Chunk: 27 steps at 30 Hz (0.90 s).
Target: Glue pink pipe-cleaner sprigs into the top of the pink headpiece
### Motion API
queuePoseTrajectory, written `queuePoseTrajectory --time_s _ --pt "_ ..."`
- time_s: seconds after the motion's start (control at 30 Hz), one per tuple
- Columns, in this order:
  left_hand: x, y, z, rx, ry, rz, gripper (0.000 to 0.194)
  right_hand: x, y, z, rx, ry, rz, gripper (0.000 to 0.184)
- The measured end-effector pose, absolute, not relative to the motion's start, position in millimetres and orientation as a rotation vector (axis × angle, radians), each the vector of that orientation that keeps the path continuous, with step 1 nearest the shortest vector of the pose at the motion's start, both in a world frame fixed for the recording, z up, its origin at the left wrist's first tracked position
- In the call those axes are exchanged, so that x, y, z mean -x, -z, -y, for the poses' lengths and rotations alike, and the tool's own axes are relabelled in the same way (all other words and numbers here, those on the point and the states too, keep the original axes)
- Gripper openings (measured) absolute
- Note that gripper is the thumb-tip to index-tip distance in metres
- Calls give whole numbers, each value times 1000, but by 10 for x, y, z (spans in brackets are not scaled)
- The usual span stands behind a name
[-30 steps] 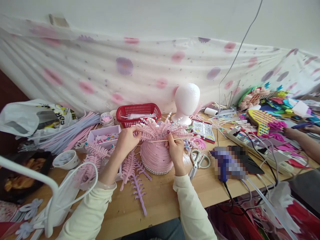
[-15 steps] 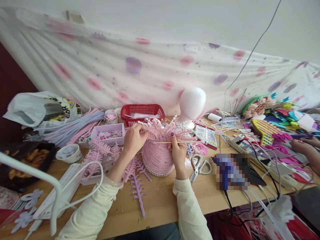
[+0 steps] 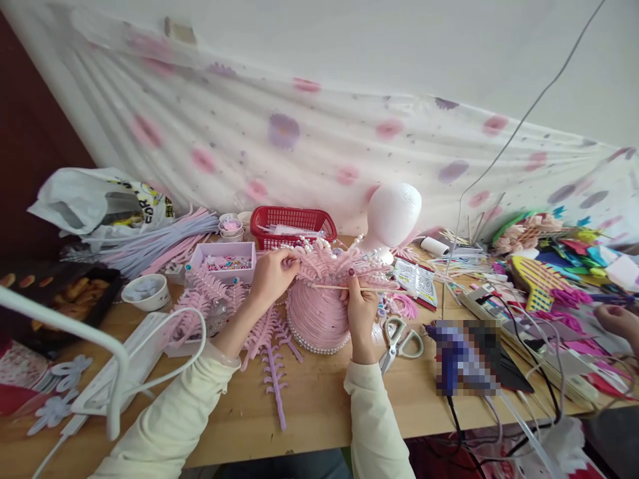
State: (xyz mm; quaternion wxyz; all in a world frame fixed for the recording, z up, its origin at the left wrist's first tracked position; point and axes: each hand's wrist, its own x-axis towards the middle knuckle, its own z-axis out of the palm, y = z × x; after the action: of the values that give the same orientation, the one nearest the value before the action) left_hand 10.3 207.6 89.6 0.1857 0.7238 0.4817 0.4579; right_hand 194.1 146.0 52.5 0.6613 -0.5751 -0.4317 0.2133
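A pink headdress (image 3: 319, 316) stands on the table in front of me, its rounded body wrapped in pink strands and edged with a row of pearls. Fuzzy pink sprigs (image 3: 327, 263) and pearl sprays crown its top. At the upper left of it, my left hand (image 3: 273, 274) is closed, fingertips pinched at the sprigs' edge; what exactly lies between them is too small to make out. My right hand (image 3: 363, 309) is closed at the right side, thumb up, gripping a thin wooden stick (image 3: 327, 287) that lies across the headdress front.
Scissors (image 3: 397, 342) lie to the right, near a blurred-out purple tool (image 3: 462, 359). Behind are a red basket (image 3: 294, 216) and a white foam head (image 3: 394, 213). A lilac box (image 3: 223, 259) and white cable (image 3: 194, 313) sit left. Another person's hand (image 3: 616, 322) is far right.
The view has turned slightly left, so background things appear further right. Both hands stay at the headdress with nearly the same grip. The other person's hand has shifted a little.
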Motion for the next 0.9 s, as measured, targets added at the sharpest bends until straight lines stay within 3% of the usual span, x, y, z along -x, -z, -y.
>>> queuePoseTrajectory --time_s 0.27,0.57,0.9 --pt "18 -1014 -2093 -2022 -1092 -1274 16 -1946 -531 -1461 1302 -450 1005 55" --pt "192 -1140 -2064 -2038 -908 -1215 31 -1947 -517 -1459 1301 -472 992 55" --pt "179 -1066 -2100 -2123 -953 -1281 15 -1942 -526 -1459 1304 -480 982 55"
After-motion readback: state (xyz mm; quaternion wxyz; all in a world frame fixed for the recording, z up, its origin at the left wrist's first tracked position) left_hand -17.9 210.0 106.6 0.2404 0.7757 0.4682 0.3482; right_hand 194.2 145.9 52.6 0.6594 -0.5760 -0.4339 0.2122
